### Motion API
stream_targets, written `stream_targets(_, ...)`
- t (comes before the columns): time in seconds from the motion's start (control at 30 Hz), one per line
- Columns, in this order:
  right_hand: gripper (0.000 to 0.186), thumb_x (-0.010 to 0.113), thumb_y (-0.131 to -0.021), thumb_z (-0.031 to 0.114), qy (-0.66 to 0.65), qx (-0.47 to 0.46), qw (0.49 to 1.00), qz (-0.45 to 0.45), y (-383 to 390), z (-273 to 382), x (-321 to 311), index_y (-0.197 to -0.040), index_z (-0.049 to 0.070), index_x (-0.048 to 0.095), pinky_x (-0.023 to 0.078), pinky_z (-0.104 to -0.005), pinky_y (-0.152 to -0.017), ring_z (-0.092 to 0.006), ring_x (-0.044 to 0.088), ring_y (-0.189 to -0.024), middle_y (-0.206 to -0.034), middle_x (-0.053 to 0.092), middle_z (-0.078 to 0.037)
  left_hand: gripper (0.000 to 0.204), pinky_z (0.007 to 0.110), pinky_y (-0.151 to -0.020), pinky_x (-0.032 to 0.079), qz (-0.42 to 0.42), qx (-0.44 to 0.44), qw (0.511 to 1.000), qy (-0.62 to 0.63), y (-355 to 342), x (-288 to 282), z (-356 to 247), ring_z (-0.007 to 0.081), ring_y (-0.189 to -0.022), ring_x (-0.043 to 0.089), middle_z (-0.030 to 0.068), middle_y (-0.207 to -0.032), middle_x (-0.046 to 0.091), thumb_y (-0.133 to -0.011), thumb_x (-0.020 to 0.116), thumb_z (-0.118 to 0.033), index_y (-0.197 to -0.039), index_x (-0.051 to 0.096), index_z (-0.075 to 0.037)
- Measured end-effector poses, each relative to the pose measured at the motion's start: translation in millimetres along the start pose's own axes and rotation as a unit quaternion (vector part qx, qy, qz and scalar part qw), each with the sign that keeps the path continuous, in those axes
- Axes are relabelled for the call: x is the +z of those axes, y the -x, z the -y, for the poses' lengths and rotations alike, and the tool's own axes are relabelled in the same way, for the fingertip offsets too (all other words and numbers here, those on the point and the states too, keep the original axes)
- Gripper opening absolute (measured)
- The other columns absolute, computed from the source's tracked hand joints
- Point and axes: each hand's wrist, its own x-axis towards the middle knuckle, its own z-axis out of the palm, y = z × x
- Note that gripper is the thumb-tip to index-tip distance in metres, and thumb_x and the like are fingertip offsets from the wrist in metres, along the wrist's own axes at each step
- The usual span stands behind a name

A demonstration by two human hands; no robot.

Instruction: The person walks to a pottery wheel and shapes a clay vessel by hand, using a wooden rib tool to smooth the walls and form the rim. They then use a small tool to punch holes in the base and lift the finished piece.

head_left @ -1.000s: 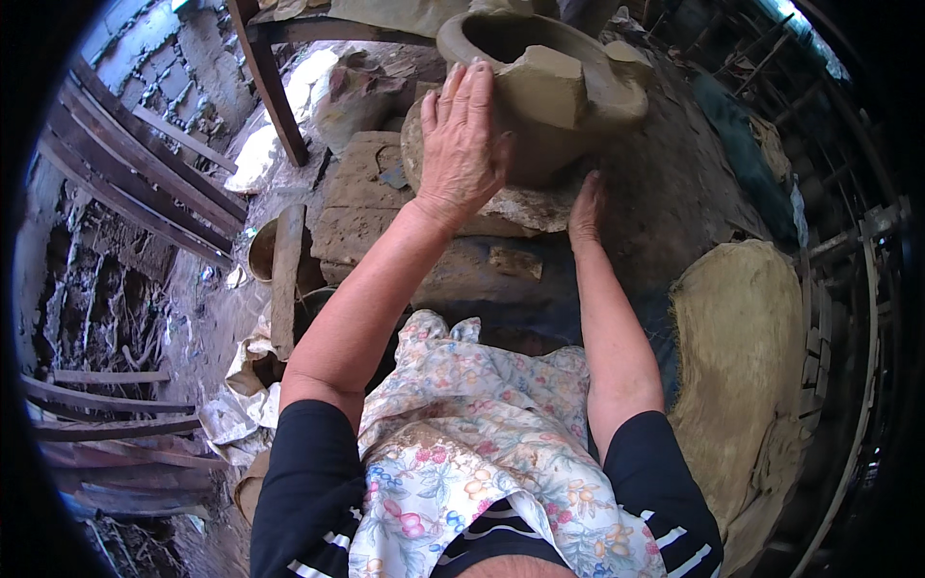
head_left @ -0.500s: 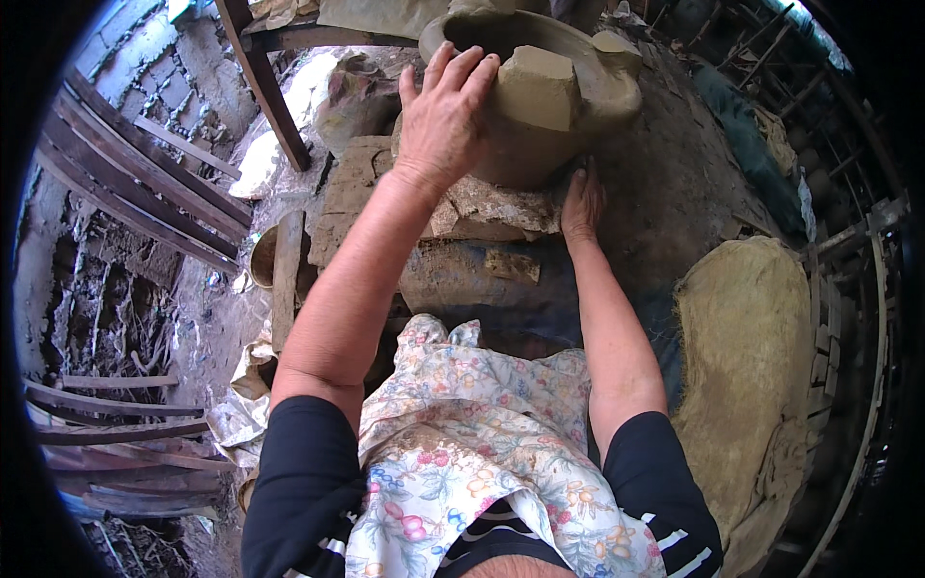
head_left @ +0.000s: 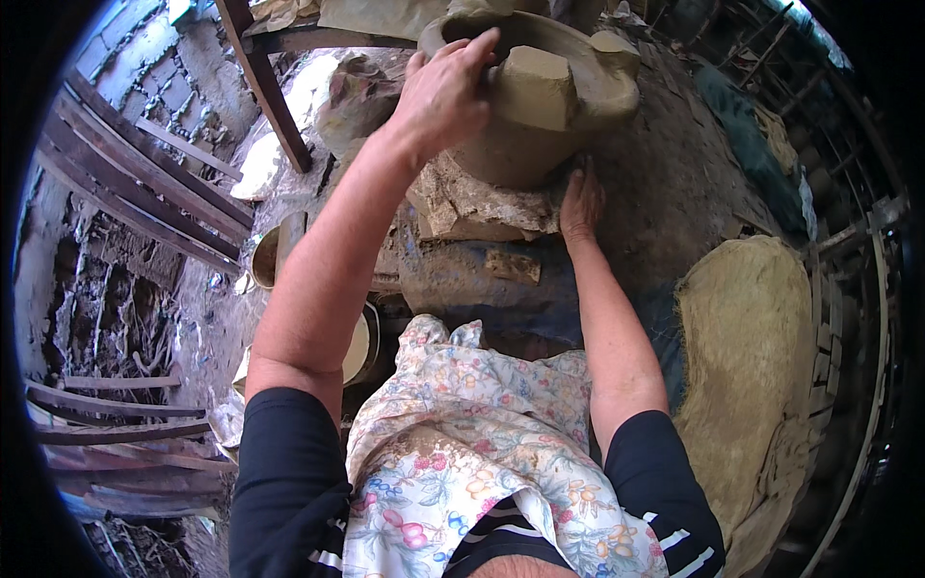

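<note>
Hands (head_left: pixel 445 99) (head_left: pixel 582 202) flank the clay pot (head_left: pixel 511 159), left higher.

Grey-brown clay pot (head_left: pixel 525 146), white floral cloth (head_left: pixel 482 400), black sleeves (head_left: pixel 289 472)

Left hand (head_left: pixel 443 99): 1.0 s ago laid against the outer wall of the clay pot (head_left: pixel 520 156), fingers pointing away; 0.5 s ago fingers spread by the rim; now turned rightward, fingers closer together and slanting over the left rim, slightly blurred. Contact with the rim cannot be told.

Left forearm (head_left: pixel 332 246): swung outward, to the left.

Left sleeve (head_left: pixel 289 472): shifted left likewise.

Board (head_left: pixel 291 233): formerly seen along most of its length; now only the upper end.

Pail (head_left: pixel 360 347), round, pale: newly exposed between forearm and floral apron (head_left: pixel 462 390).

Stone slab (head_left: pixel 487 212): more of its left part uncovered.
</note>
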Motion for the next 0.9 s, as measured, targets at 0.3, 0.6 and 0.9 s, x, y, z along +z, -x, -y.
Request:
stream_targets(0.3,0.06,0.022,-0.095,0.043,0.016,0.015,1.0,0.007,5.4,7.2,-3.5,-0.137,0.003,0.036,0.017,-0.0419,-0.109,-0.0322,0.035,-0.129,-0.138,0.041,-0.017,0.063,0.053,-0.106,0.023,0.018,0.023,0.995,-0.1,-1.8,13.4,-0.7,0.0243,-0.128,0.039,0.0119,-0.123,0.055,-0.07,0.061,-0.008,-0.129,0.045,-0.017)
stream_targets(0.6,0.059,0.024,-0.095,0.042,0.023,0.016,0.999,0.032,5.0,7.8,-4.5,-0.138,0.003,0.034,0.018,-0.0442,-0.108,-0.0324,0.036,-0.128,-0.137,0.041,-0.019,0.082,0.05,-0.107,0.024,-0.036,-0.032,0.971,-0.235,17.7,6.2,-3.9,0.031,-0.136,0.024,0.0148,-0.142,0.03,-0.063,0.065,0.002,-0.136,0.034,-0.02)
stream_targets(0.9,0.057,0.027,-0.095,0.039,0.03,0.004,0.999,0.021,6.1,5.1,-1.1,-0.138,0.003,0.033,0.018,-0.0459,-0.108,-0.0338,0.038,-0.125,-0.132,0.044,-0.022,0.077,0.053,-0.107,0.024,0.019,-0.045,0.932,-0.359,19.9,-4.5,3.9,0.0257,-0.135,0.026,0.007,-0.144,0.032,-0.069,0.054,0.008,-0.139,0.031,-0.017)
